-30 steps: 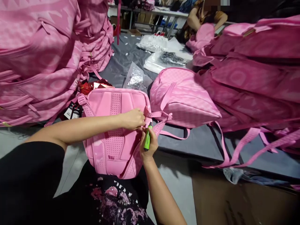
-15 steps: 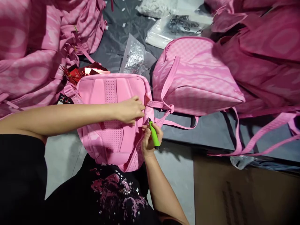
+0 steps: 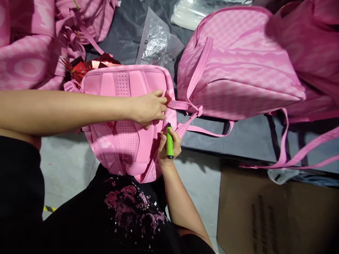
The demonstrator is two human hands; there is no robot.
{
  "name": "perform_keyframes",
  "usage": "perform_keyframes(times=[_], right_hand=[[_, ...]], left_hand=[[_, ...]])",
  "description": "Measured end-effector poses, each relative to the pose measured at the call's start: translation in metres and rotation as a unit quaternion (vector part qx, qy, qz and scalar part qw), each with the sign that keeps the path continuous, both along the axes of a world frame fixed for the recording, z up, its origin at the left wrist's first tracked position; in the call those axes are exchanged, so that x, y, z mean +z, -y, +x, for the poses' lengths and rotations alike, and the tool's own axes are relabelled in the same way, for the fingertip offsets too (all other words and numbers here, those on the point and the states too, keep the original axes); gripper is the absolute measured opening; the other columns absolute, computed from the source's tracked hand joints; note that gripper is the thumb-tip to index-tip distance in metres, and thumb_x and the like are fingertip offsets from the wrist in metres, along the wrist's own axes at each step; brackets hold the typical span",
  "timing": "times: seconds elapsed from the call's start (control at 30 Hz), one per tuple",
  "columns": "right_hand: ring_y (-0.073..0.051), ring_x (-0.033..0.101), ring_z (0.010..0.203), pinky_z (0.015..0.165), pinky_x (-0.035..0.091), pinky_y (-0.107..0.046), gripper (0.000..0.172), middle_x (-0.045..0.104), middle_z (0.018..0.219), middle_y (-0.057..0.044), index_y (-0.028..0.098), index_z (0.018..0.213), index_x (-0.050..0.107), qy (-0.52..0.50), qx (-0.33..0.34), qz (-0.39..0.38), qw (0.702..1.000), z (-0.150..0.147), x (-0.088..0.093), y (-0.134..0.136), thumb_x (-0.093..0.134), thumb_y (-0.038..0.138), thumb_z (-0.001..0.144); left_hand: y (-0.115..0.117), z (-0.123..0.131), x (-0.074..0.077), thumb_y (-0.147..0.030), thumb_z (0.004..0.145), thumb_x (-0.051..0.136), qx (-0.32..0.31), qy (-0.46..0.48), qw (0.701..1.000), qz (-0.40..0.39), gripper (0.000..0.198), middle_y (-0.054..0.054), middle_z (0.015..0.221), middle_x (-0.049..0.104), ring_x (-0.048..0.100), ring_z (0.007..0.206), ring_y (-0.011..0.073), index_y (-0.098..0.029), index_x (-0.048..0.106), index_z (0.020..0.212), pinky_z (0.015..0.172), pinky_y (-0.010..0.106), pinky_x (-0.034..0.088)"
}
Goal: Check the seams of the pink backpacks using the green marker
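Note:
A pink backpack [image 3: 155,79] leans over my lap, its padded back panel facing up. My left hand [image 3: 150,107] reaches across that panel, fingers curled and gripping the fabric by the right side edge, near a strap. Just below it, my right hand [image 3: 171,146] holds a bright green marker pen [image 3: 170,143]. The pen's dark tip points up at the bag's side edge and seems to touch or nearly touch it. A small orange-red patch shows beside my left fingertips. Part of the panel lies hidden under my left forearm.
A second pink backpack [image 3: 238,70] lies to the right on the dark-covered table [image 3: 209,144], straps trailing. More pink bags [image 3: 29,53] are piled at the left. Red foil tags [image 3: 87,67], a clear plastic bag [image 3: 156,38] and a cardboard box [image 3: 265,211] are around.
The view has shifted, so the bags sit higher in the picture. The marker pen has turned more upright in my right hand. My left hand keeps its place on the backpack.

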State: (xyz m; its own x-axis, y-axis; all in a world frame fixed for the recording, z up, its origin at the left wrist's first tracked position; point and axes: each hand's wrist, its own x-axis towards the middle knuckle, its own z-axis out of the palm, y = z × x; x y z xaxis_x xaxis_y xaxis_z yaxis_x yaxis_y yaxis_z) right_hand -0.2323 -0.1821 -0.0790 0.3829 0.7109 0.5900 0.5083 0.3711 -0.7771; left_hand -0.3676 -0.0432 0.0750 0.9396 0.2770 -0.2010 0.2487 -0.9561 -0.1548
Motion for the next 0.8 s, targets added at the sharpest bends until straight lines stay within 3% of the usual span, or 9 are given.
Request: perform_keyframes(times=[0.1,0.23,0.33,0.6,0.8], right_hand=[[-0.019,0.076,0.075,0.075,0.064,-0.037,0.03,0.075,0.091,-0.005,0.019,0.12,0.06,-0.099,0.05,-0.044,0.993,0.001,0.023,0.0,0.06,0.037,0.096],[-0.015,0.068,0.054,0.051,0.056,-0.028,0.028,0.07,0.076,-0.002,0.017,0.1,0.064,-0.23,0.062,-0.095,0.966,0.001,0.055,-0.008,0.061,0.044,0.094],[-0.013,0.063,0.05,0.052,0.054,-0.027,0.028,0.069,0.072,-0.001,0.016,0.09,0.066,-0.183,0.067,-0.116,0.974,0.0,0.064,-0.013,0.063,0.044,0.093],[-0.015,0.067,0.057,0.061,0.057,-0.031,0.024,0.072,0.079,-0.004,0.017,0.093,0.067,-0.025,0.054,-0.122,0.991,0.0,0.052,-0.013,0.061,0.041,0.094],[-0.017,0.069,0.062,0.064,0.058,-0.032,0.025,0.072,0.079,-0.005,0.018,0.09,0.066,0.026,0.041,-0.12,0.992,0.003,0.056,-0.015,0.06,0.042,0.095]], left_hand=[[0.003,-0.014,-0.002,-0.02,0.087,0.066,-0.007,0.022,0.999,0.049,0.005,0.001,0.087,0.069,0.054,0.087,0.0201,-0.021,0.062,0.084,0.086,0.037,0.032],[0.016,-0.035,-0.015,-0.021,0.103,0.041,-0.03,0.147,0.981,0.125,0.026,-0.001,0.083,0.065,0.051,0.08,0.0167,-0.022,0.059,0.084,0.087,0.033,0.035],[0.023,-0.042,-0.024,-0.019,0.103,0.038,-0.04,0.215,0.963,0.157,0.029,-0.002,0.08,0.062,0.051,0.08,0.0161,-0.022,0.058,0.082,0.093,0.032,0.036],[0.022,-0.04,-0.029,-0.016,0.1,0.044,-0.032,0.265,0.956,0.122,0.027,-0.001,0.077,0.061,0.051,0.078,0.0151,-0.021,0.058,0.078,0.09,0.033,0.039],[0.024,-0.039,-0.029,-0.018,0.103,0.034,0.004,0.193,0.976,0.105,0.035,-0.001,0.08,0.063,0.053,0.081,0.0148,-0.023,0.06,0.08,0.094,0.032,0.04]])
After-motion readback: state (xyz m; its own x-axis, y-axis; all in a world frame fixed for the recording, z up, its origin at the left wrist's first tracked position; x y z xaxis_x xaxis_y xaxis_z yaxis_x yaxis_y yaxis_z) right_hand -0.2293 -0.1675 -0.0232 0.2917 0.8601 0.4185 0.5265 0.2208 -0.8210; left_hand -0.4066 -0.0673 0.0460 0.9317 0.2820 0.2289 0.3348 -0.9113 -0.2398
